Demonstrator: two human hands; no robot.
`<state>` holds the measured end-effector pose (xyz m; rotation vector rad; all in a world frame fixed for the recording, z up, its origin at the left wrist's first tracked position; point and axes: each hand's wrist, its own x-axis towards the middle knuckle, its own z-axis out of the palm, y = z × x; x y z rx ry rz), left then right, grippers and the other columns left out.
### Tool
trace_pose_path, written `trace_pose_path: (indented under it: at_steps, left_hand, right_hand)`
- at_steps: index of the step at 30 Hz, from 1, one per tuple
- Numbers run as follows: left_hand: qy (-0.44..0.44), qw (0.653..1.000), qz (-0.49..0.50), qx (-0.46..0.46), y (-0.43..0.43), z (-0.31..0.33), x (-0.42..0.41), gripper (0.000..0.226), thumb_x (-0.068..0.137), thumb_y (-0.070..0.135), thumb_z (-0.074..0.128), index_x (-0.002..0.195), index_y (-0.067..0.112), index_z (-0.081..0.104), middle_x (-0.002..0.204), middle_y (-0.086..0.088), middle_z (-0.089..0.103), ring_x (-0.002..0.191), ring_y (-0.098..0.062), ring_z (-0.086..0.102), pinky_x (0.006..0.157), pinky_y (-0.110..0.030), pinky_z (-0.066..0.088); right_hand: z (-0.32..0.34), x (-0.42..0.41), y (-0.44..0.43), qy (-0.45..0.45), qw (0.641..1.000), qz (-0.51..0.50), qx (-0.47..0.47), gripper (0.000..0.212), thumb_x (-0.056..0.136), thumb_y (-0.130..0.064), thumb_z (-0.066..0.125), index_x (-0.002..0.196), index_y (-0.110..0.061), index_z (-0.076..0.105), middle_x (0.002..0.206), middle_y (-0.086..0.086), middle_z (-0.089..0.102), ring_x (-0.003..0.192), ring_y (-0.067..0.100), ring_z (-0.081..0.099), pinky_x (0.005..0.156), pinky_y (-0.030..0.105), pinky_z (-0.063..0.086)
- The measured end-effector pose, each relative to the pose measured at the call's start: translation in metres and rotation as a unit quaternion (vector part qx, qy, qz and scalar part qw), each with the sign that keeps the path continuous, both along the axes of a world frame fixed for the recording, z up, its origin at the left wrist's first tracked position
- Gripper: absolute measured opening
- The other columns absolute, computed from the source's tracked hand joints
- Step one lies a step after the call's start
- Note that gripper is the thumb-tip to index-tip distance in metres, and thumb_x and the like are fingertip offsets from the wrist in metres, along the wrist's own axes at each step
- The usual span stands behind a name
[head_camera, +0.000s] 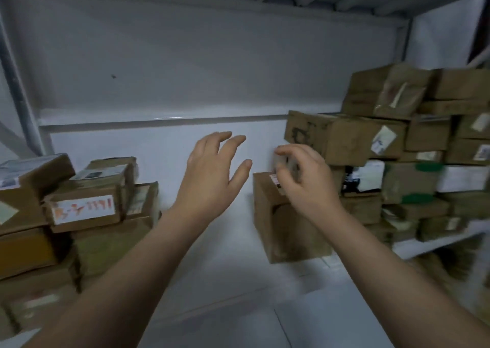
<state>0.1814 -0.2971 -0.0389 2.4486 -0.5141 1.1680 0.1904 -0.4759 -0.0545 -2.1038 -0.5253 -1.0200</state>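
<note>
A brown cardboard box (pixel 283 231) stands on the white shelf (pixel 228 281), just left of the right-hand stack. My right hand (pixel 302 178) hovers at its top left corner. The fingers are curled and the thumb is near a small label on the box top. Motion blur hides whether the fingers pinch anything. My left hand (pixel 212 178) is raised in the air over the shelf's middle, left of that box. Its fingers are spread and relaxed and it holds nothing.
A pile of taped, labelled boxes (pixel 87 209) fills the shelf's left side. A taller stack of boxes (pixel 397 146) fills the right side up to the shelf frame. White back panel (pixel 185 77) behind, another shelf board overhead.
</note>
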Motion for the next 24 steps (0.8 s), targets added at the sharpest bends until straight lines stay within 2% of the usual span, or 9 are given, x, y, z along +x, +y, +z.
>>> trace_pose_path:
  at_steps: [4,8,10,13,16,18,20,22,24]
  left_hand:
    - [0.020,0.998,-0.053,0.015,-0.072,0.001,0.031,0.048,0.094,0.037,0.051,0.139,0.021,0.044,0.146,-0.005,0.038,0.135,-0.022,0.026,0.108,-0.037,0.028]
    - [0.023,0.995,-0.075,0.059,-0.135,0.013,0.064,0.058,0.092,0.039,0.054,0.143,0.021,0.035,0.150,-0.009,0.029,0.136,-0.027,0.026,0.107,-0.038,0.030]
    - [0.025,0.994,-0.070,0.078,-0.158,0.020,0.077,0.065,0.091,0.043,0.055,0.147,0.025,0.027,0.155,-0.009,0.019,0.139,-0.027,0.022,0.109,-0.039,0.028]
    - [0.053,0.994,-0.055,0.084,-0.179,0.022,0.090,0.069,0.091,0.044,0.055,0.149,0.031,0.020,0.158,-0.006,0.012,0.140,-0.029,0.022,0.110,-0.043,0.029]
    - [0.086,0.992,-0.091,-0.011,-0.187,0.016,0.088,0.059,0.091,0.038,0.057,0.143,0.030,0.031,0.152,-0.003,0.020,0.130,-0.029,0.041,0.103,-0.048,0.041]
    - [0.070,0.990,-0.108,-0.059,-0.192,0.011,0.083,0.052,0.091,0.036,0.057,0.139,0.029,0.036,0.148,-0.001,0.023,0.126,-0.024,0.044,0.104,-0.046,0.041]
    - [0.047,0.985,-0.123,-0.111,-0.195,0.004,0.079,0.045,0.092,0.035,0.056,0.134,0.030,0.040,0.145,0.001,0.025,0.126,-0.018,0.042,0.106,-0.035,0.039]
    - [0.032,0.976,-0.138,-0.166,-0.197,-0.001,0.072,0.033,0.094,0.037,0.052,0.126,0.034,0.044,0.145,0.004,0.025,0.120,0.000,0.037,0.097,-0.012,0.035]
    - [0.028,0.967,-0.158,-0.199,-0.198,-0.003,0.064,0.017,0.096,0.039,0.046,0.112,0.043,0.044,0.147,0.004,0.027,0.116,0.016,0.028,0.090,-0.002,0.029]
  right_hand:
    - [0.004,0.004,-0.075,0.007,0.998,-0.056,0.001,0.022,0.091,-0.015,0.058,0.112,-0.014,0.064,0.111,-0.004,0.058,0.109,0.015,0.052,0.087,0.018,0.038]
    - [0.011,0.020,-0.138,0.047,0.995,-0.090,0.024,0.026,0.093,-0.022,0.056,0.119,-0.020,0.060,0.114,-0.008,0.052,0.091,-0.010,0.049,0.070,-0.003,0.034]
    - [0.014,0.029,-0.158,0.070,0.992,-0.088,0.061,0.031,0.094,-0.023,0.056,0.125,-0.022,0.055,0.122,-0.006,0.051,0.090,-0.015,0.050,0.072,0.002,0.038]
    - [0.022,0.041,-0.175,0.112,0.983,-0.059,0.135,0.045,0.094,-0.026,0.057,0.137,-0.023,0.045,0.126,-0.006,0.052,0.108,0.005,0.050,0.088,0.024,0.041]
    - [0.029,0.050,-0.178,0.187,0.962,0.015,0.196,0.050,0.096,-0.036,0.052,0.142,-0.021,0.040,0.118,-0.010,0.051,0.105,0.005,0.049,0.084,0.021,0.041]
    - [0.028,0.055,-0.175,0.213,0.947,0.083,0.224,0.042,0.097,-0.043,0.049,0.133,-0.021,0.050,0.117,-0.010,0.060,0.103,0.006,0.056,0.084,0.024,0.048]
    - [0.026,0.058,-0.170,0.207,0.938,0.115,0.253,0.035,0.095,-0.051,0.047,0.119,-0.027,0.055,0.108,-0.008,0.063,0.099,0.007,0.060,0.080,0.027,0.052]
    - [0.025,0.060,-0.166,0.200,0.922,0.145,0.299,0.031,0.091,-0.056,0.048,0.108,-0.032,0.052,0.104,-0.006,0.063,0.094,0.007,0.063,0.070,0.025,0.052]
    - [0.025,0.060,-0.162,0.183,0.910,0.169,0.331,0.027,0.090,-0.057,0.049,0.098,-0.031,0.049,0.099,-0.006,0.063,0.082,0.000,0.064,0.059,0.018,0.049]
